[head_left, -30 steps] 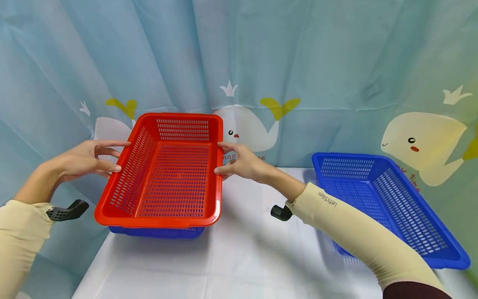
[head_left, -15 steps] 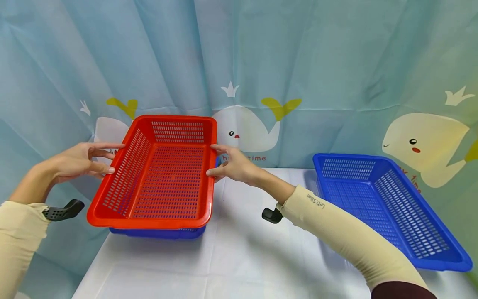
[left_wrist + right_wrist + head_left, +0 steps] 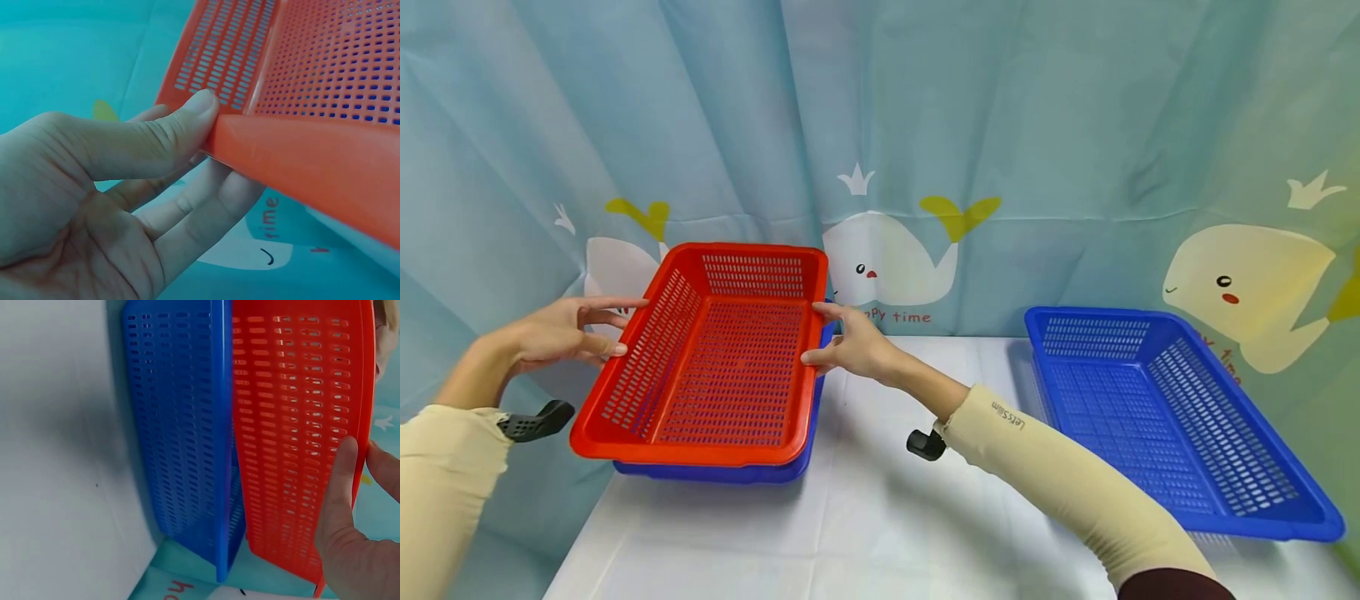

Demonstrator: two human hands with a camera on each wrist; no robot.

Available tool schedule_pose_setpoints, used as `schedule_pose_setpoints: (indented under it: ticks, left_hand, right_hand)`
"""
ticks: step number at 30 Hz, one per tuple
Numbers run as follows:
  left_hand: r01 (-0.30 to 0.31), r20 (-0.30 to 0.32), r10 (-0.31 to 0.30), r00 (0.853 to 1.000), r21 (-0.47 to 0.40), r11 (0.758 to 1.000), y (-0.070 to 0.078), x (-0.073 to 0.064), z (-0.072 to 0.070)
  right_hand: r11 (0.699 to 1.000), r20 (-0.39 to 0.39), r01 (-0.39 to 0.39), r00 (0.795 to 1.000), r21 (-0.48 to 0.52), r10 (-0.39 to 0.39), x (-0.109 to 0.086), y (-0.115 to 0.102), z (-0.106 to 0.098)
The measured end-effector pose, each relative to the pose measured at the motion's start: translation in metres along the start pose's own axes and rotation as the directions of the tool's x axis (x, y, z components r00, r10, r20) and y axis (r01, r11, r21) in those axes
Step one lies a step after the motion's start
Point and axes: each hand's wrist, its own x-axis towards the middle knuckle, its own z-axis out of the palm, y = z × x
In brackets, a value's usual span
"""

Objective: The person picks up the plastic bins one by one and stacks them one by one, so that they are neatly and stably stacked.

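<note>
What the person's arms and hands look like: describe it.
The left hand and right hand are ungloved. A cream left sleeve and cream right sleeve stop short of them; the right one bears dark lettering, seemingly Let'sSlim, and meets dark maroon fabric at its upper end. A black perforated left fitting and black right fitting jut out below.

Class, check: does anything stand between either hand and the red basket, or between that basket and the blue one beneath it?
Nothing visible does. The left hand and right hand both hold the red basket directly, and no other object shows between it and the blue basket beneath.
</note>
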Motion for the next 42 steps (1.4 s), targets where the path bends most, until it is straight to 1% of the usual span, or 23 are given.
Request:
schedule_pose_setpoints:
  ticks: [6, 14, 18, 23, 26, 32, 42]
  left_hand:
    - [0.001, 0.014, -0.001, 1.000, -0.030, 1.000, -0.009, 0.006, 0.002]
    - [-0.011, 0.023, 0.012, 1.000, -0.044, 0.999, -0.020, 0.014, 0.008]
    - [-0.001, 0.023, 0.002, 1.000, -0.056, 0.998, -0.028, 0.019, 0.013]
    - [0.009, 0.029, -0.007, 1.000, -0.063, 0.998, -0.036, 0.023, 0.019]
    - [0.011, 0.037, -0.009, 0.999, -0.067, 0.998, -0.039, 0.025, 0.022]
    - [0.032, 0.050, -0.027, 0.998, -0.086, 0.996, -0.044, 0.027, 0.026]
    - [0.047, 0.046, -0.044, 0.998, -0.067, 0.997, -0.052, 0.031, 0.035]
  right_hand:
    - [1.000, -0.016, -0.011, 1.000, -0.009, 0.011, 0.001, 0.010, 0.007]
    - [1.000, -0.039, -0.016, 0.999, -0.004, 0.015, 0.004, 0.024, 0.010]
    - [1.000, -0.046, -0.026, 0.999, -0.006, 0.025, 0.006, 0.030, 0.011]
    - [0.998, -0.058, -0.044, 0.997, -0.048, 0.041, 0.006, 0.038, 0.013]
    - [0.995, -0.070, -0.060, 0.996, -0.079, 0.054, 0.006, 0.041, 0.014]
    - [0.993, -0.078, -0.085, 0.994, -0.082, 0.079, 0.006, 0.048, 0.018]
    - [0.991, -0.084, -0.083, 0.994, -0.104, 0.074, 0.008, 0.058, 0.020]
